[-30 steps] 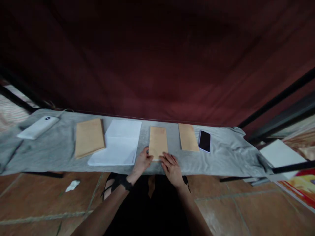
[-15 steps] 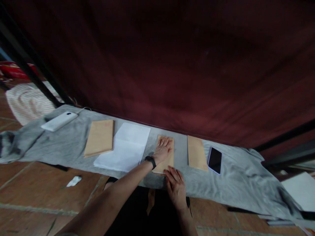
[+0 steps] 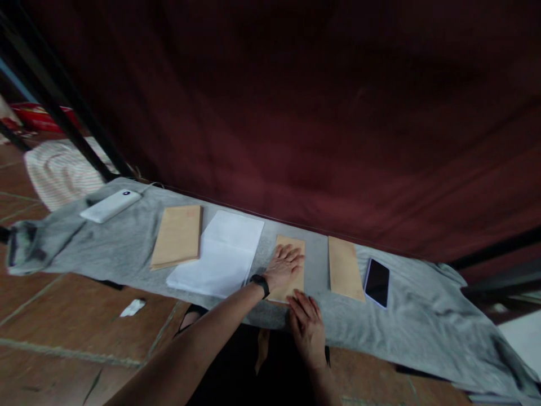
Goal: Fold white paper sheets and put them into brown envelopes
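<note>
A brown paper envelope (image 3: pixel 298 276) lies on the grey cloth in front of me. My left hand (image 3: pixel 285 267), with a black band at the wrist, rests flat on it with the fingers spread. At the envelope's near right corner is my right hand (image 3: pixel 307 327), its fingertips touching the edge and its fingers stretched out. White paper sheets (image 3: pixel 224 254) with a fold line lie just to the left. Farther left sits a stack of brown envelopes (image 3: pixel 178 234), which overlaps the sheets a little. A single brown envelope (image 3: pixel 344 268) lies to the right.
A phone (image 3: pixel 377 282) lies at the right and a white device (image 3: pixel 112 206) with a cable at the far left. Grey cloth (image 3: pixel 414 316) covers the narrow bench. Behind it hangs a dark red curtain (image 3: pixel 296 141). A crumpled white scrap (image 3: pixel 133 308) is on the tiled floor.
The whole view has shifted slightly, so things appear a little farther right. My left hand's fingers are spread a bit wider on the envelope; my right hand stays at its near corner.
</note>
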`<state>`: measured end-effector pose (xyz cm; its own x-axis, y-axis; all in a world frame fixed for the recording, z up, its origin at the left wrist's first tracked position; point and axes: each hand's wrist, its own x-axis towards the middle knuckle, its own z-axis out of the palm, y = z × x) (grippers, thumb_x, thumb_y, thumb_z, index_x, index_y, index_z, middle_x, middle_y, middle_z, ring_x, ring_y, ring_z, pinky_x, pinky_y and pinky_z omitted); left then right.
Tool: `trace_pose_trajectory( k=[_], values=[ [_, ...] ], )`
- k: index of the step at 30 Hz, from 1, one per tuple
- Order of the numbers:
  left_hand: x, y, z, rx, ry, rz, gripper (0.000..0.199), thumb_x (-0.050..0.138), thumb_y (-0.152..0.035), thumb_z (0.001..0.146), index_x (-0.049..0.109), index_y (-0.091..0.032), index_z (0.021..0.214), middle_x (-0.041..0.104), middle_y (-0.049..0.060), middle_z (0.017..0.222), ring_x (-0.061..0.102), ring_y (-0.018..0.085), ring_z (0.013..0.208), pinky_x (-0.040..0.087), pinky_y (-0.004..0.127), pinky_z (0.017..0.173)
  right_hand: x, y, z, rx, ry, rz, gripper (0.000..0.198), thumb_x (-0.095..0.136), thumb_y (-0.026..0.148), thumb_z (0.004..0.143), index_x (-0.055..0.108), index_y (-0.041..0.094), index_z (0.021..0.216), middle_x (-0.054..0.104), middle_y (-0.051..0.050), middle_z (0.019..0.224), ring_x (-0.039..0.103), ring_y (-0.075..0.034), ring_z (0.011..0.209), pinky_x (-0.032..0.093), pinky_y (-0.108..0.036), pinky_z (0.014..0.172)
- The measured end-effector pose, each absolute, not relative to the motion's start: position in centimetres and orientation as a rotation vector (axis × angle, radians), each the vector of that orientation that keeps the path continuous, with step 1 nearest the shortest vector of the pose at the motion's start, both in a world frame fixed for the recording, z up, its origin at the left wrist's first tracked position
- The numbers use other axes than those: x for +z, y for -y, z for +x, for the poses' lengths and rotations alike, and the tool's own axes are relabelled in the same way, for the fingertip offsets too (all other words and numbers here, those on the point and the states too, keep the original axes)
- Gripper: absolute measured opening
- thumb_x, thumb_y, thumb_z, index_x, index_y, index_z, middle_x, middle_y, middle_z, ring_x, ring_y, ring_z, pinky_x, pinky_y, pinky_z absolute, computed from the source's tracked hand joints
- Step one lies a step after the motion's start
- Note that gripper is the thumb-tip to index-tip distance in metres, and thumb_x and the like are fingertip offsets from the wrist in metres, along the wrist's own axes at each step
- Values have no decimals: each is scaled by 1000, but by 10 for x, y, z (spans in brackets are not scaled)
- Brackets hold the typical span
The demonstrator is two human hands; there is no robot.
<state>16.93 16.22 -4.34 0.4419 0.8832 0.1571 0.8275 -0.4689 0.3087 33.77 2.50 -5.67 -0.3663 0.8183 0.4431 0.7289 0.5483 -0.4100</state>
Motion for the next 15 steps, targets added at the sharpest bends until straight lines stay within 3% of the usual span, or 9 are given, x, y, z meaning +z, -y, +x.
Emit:
trace_pose_trajectory(
  k=[7,15],
  values=[
    [-41,-134,164,416,-1391,2554,46,28,-40,104,47,-34,146,41,-3,159,23,21,151,10,50,123,-57,-24,337,197,2191,-1252,41,45,20,98,61,28,136,61,-7,140,56,-24,129,38,-50,115],
    [-39,-98,155,444,-1290,2584,47,29,-37,105,45,-27,148,41,1,159,28,17,150,16,40,123,-58,-22,335,177,2184,-1266,39,46,21,98,62,26,134,62,-7,139,56,-24,130,37,-50,116]
  ],
)
